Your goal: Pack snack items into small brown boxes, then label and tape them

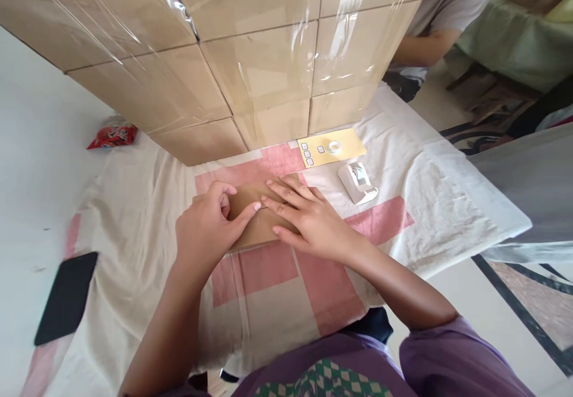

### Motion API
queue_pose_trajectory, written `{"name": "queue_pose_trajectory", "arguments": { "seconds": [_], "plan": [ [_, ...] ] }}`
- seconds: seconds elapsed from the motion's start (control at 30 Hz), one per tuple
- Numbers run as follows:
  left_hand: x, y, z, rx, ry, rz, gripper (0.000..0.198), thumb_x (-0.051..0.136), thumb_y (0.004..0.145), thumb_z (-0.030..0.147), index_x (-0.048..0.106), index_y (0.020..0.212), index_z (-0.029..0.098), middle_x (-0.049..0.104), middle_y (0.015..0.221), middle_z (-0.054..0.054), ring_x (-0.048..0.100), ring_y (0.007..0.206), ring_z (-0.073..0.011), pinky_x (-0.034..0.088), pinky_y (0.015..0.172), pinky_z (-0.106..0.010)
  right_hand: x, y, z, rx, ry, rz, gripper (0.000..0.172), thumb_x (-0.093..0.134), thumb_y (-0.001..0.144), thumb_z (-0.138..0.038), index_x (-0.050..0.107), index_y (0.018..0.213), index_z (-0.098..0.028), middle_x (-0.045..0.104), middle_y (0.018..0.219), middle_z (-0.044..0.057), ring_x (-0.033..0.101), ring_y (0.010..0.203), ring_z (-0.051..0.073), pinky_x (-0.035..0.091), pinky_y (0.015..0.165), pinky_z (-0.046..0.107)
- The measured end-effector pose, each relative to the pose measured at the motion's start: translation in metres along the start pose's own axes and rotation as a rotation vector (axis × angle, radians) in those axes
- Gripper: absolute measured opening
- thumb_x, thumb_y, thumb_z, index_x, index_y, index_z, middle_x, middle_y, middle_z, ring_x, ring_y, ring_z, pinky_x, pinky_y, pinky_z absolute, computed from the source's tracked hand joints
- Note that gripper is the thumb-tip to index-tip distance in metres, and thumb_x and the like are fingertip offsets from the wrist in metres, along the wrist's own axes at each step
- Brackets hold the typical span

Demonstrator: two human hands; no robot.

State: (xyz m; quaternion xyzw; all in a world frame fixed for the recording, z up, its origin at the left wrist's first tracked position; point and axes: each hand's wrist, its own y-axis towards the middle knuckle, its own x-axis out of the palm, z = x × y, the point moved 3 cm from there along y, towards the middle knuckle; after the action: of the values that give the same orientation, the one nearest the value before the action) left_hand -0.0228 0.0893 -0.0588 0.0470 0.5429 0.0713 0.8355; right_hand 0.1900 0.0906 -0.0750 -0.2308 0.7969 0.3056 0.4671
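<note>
A flat brown cardboard box lies on the tablecloth in front of me, a seam running along its top. My left hand grips its left end, fingers curled at the far side and thumb pressed on top by the seam. Spread flat over the right part is my right hand, its fingers stretched out on the cardboard and hiding that end. To the right of the box sits a small white tape dispenser. Behind it lies a yellow card with several small labels and a white ring on it.
Stacked cardboard boxes wrapped in clear film rise behind the work area. A red packet and a black phone lie at the left by the wall. Another person's arm shows at the upper right, beyond the tablecloth.
</note>
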Motion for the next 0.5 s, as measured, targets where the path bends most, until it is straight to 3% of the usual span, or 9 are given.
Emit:
{"name": "queue_pose_trajectory", "arguments": {
  "seconds": [0.17, 0.27, 0.33, 0.43, 0.5],
  "plan": [
    [0.003, -0.005, -0.002, 0.184, 0.035, 0.139, 0.035, 0.067, 0.09, 0.059, 0.057, 0.098, 0.026, 0.055, 0.07, 0.003, 0.054, 0.065, -0.0189, 0.035, 0.066, -0.034, -0.002, -0.001, -0.001, -0.001, 0.036, -0.021, 0.052, 0.052, 0.105, -0.039, 0.054, 0.155, -0.024, 0.041, 0.169, 0.01, 0.03, 0.16, 0.032, 0.038, 0.121, 0.059],
    [0.004, -0.005, -0.002, 0.234, 0.01, 0.159, 0.031, 0.066, 0.092, 0.056, 0.059, 0.098, 0.026, 0.059, 0.074, 0.001, 0.056, 0.068, -0.0203, 0.038, 0.071, -0.035, -0.006, 0.0, 0.014, -0.039, 0.145, -0.007, 0.053, 0.053, 0.106, -0.041, 0.052, 0.156, -0.026, 0.041, 0.169, 0.009, 0.032, 0.159, 0.029, 0.035, 0.125, 0.056],
    [0.004, -0.005, -0.001, 0.241, 0.009, 0.157, 0.028, 0.065, 0.094, 0.053, 0.059, 0.098, 0.026, 0.059, 0.074, 0.002, 0.057, 0.068, -0.0202, 0.039, 0.072, -0.036, -0.012, 0.005, 0.04, 0.007, 0.217, 0.08, 0.05, 0.049, 0.108, -0.042, 0.052, 0.155, -0.027, 0.045, 0.167, 0.009, 0.039, 0.156, 0.026, 0.039, 0.123, 0.051],
    [0.003, -0.005, 0.0, 0.254, 0.023, 0.16, 0.024, 0.062, 0.097, 0.049, 0.059, 0.098, 0.026, 0.06, 0.074, 0.002, 0.057, 0.067, -0.0204, 0.039, 0.071, -0.036, -0.022, 0.02, 0.097, 0.27, 0.146, 0.207, 0.044, 0.042, 0.109, -0.034, 0.06, 0.145, -0.021, 0.062, 0.148, 0.013, 0.058, 0.138, 0.025, 0.053, 0.106, 0.043],
    [0.003, -0.005, 0.0, 0.252, 0.036, 0.165, 0.024, 0.061, 0.097, 0.049, 0.061, 0.099, 0.025, 0.061, 0.074, 0.0, 0.058, 0.069, -0.0218, 0.038, 0.07, -0.036, -0.025, 0.035, 0.133, 0.452, -0.081, 0.078, 0.042, 0.041, 0.107, -0.026, 0.066, 0.138, -0.014, 0.069, 0.135, 0.017, 0.065, 0.123, 0.027, 0.054, 0.101, 0.041]
  ]
}}
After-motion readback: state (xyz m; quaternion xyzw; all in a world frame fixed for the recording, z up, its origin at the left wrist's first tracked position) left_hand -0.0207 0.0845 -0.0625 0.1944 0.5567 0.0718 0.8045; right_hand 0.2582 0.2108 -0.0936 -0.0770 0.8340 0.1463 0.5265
